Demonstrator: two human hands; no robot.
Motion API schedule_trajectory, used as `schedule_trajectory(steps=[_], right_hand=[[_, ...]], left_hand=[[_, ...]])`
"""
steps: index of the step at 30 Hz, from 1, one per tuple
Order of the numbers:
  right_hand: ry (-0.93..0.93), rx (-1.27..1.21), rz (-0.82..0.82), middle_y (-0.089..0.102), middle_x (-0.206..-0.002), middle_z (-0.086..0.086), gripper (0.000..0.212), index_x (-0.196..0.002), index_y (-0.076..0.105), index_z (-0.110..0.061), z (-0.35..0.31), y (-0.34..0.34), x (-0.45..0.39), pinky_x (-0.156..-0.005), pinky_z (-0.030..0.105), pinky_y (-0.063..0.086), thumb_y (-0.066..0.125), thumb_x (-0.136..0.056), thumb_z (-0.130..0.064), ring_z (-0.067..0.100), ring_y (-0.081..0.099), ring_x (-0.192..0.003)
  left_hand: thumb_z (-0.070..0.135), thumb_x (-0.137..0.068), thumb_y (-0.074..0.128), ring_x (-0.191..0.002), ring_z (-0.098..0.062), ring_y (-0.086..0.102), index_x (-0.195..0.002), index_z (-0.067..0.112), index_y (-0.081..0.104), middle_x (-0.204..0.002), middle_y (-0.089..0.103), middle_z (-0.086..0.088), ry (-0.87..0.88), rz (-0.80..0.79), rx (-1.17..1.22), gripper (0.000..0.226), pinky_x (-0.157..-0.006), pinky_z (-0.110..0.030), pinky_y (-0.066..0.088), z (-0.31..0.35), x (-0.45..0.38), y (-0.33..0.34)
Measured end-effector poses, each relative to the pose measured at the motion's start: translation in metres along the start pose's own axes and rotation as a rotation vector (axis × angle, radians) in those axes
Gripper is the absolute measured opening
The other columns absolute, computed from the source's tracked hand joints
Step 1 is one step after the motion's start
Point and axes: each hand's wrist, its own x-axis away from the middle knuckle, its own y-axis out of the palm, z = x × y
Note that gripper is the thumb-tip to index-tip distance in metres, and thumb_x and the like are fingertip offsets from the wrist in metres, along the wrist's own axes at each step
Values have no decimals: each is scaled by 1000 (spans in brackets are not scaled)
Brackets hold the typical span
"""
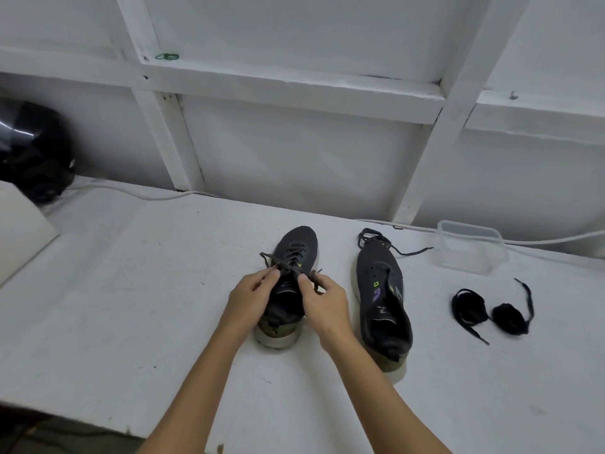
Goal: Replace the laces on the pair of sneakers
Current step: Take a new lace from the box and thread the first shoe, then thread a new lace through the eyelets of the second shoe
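Two dark grey sneakers stand on a white table (131, 306), toes pointing away from me. The left sneaker (296, 250) is laced, and both hands work at its top eyelets. My left hand (250, 291) pinches one end of its dark lace (271, 257). My right hand (322, 296) pinches the other end near the tongue. The right sneaker (381, 290) has no lace in its eyelets; a loose dark lace (386, 242) lies by its toe. Two coiled black laces (491, 311) lie further right.
A clear plastic container (468, 247) stands behind the coiled laces. A white cable (140, 195) runs along the back of the table by the white framed wall. A black helmet-like object (32, 152) sits at far left beside a white block (23, 231).
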Motion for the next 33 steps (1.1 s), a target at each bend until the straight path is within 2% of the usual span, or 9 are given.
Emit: schedule_trajectory(steps=[4,8,12,16,20,23,26,29,33], right_hand=[[-15,75,-2,71,-115,-11,44,-123,70,-25,-3,9,1,-97,36,56,64,-87,-51,9,67,-106],[-30,169,-6,71,-106,-12,33,-116,70,-20,-8,-2,1,-92,29,54,65,-92,-42,9,66,-99],[-119,421,47,67,-102,-1,36,-116,70,-8,-28,-29,2,-87,24,42,63,-96,-37,18,61,-101],[-218,487,137,75,-94,-5,25,-99,78,-14,-50,-66,3,-73,16,42,64,-95,-35,11,66,-88],[-239,472,240,70,-76,-13,17,-83,71,-24,-51,-111,0,-66,12,41,63,-94,-35,2,63,-76],[-168,446,290,71,-86,-16,13,-89,73,-26,-37,-138,-6,-67,8,39,62,-94,-30,-3,63,-83],[-124,401,330,71,-94,-13,11,-95,72,-27,-21,-157,-13,-68,9,40,61,-95,-27,3,65,-87],[3,336,266,68,-111,-6,26,-114,71,-28,-3,-163,-20,-90,30,53,66,-91,-39,12,65,-100],[119,193,181,71,-116,-2,53,-117,70,-36,21,-163,-30,-93,46,58,68,-69,-59,18,70,-102]], left_hand=[[46,-99,54,-107,-9,64,-109,38,74,-113,71,9,-19,12,-11,23,-96,-35,53,-3,-3,-9],[41,-97,58,-109,-13,63,-113,30,71,-115,67,8,0,59,-131,23,-91,-30,51,3,-6,-9],[21,-96,60,-104,-15,58,-105,21,70,-107,61,8,340,305,-374,13,-84,-26,43,30,6,4],[16,-96,60,-91,1,59,-101,20,70,-100,63,11,524,172,-312,12,-78,-8,43,60,17,38],[17,-98,59,-86,9,59,-104,19,70,-104,64,10,447,-7,-246,13,-75,-5,45,67,19,80],[20,-99,56,-85,2,59,-113,17,70,-114,65,4,316,-104,-281,20,-76,-8,42,56,12,106],[28,-101,53,-102,-10,60,-128,18,64,-130,61,0,165,-160,-302,31,-92,-22,42,43,6,127],[36,-98,54,-128,-17,53,-142,20,55,-142,55,2,52,-215,-260,47,-107,-31,41,34,2,142],[32,-97,58,-112,-15,63,-139,25,57,-127,67,2,21,-256,-185,42,-99,-33,50,31,2,153]])
